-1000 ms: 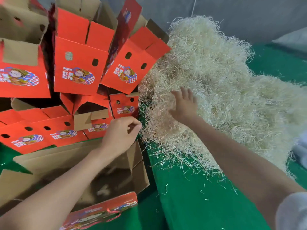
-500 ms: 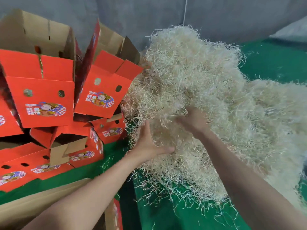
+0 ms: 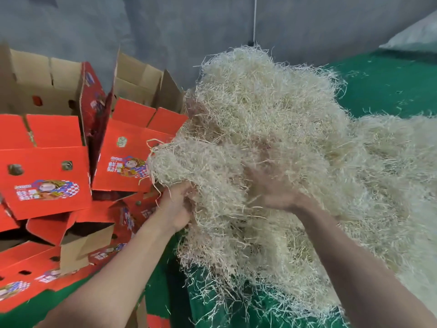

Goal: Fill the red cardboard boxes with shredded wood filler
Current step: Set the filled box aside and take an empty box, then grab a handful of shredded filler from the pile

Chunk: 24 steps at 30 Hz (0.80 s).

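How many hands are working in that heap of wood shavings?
2. The left hand grips the shredded wood filler at its left edge, near the red boxes; the right hand is mid-pile, fingers half buried.

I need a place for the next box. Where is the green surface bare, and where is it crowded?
Bare: the far green surface between the shredded wood filler and the pale bundle. A narrow near strip below the filler has loose strands. Crowded: the left, piled with red boxes.
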Each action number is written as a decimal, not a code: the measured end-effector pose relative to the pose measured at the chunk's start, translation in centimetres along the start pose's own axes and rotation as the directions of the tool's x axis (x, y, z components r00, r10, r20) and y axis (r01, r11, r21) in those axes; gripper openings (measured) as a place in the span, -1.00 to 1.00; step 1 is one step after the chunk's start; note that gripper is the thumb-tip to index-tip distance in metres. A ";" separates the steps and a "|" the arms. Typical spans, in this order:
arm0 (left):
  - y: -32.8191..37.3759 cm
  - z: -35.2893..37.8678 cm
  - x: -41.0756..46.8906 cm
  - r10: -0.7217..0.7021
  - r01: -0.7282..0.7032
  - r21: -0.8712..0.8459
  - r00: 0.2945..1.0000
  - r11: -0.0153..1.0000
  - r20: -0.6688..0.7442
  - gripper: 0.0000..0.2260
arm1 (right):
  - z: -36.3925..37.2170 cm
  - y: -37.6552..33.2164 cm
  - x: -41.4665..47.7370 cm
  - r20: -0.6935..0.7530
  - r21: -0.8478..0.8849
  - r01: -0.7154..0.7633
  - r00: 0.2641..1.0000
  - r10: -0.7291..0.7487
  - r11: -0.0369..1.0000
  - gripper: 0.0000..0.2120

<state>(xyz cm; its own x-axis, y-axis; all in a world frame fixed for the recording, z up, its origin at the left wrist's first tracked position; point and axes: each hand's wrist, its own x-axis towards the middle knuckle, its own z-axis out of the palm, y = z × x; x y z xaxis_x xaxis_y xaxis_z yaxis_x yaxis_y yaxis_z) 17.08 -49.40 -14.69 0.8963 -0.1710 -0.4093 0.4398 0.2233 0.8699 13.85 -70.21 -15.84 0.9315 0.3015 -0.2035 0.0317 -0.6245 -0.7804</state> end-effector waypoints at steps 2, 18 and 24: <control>0.2 0.3 -0.2 0.007 -0.010 0.051 0.998 0.999 0.060 -0.53 | 0.6 0.2 0.8 -0.021 -0.360 -0.037 0.999 0.031 0.932 -0.04; 1.4 1.4 0.2 0.172 -0.112 0.396 0.978 0.911 -0.120 -0.91 | -1.3 -0.8 -0.1 0.021 -0.100 -0.085 0.996 0.087 0.991 -0.56; 4.5 2.9 -0.2 0.213 -0.172 0.209 0.958 0.963 -0.192 -0.72 | 4.7 -0.2 -0.8 -0.262 -0.524 -0.226 0.960 0.097 0.821 -0.06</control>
<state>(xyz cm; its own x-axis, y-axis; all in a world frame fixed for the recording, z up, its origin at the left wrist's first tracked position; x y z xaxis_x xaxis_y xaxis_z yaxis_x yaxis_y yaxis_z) 18.73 -51.14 -9.91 0.9633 0.0678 -0.2596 0.2571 0.0436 0.9654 11.36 -66.92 -18.33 0.9924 0.0405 -0.1159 0.0059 -0.9586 -0.2846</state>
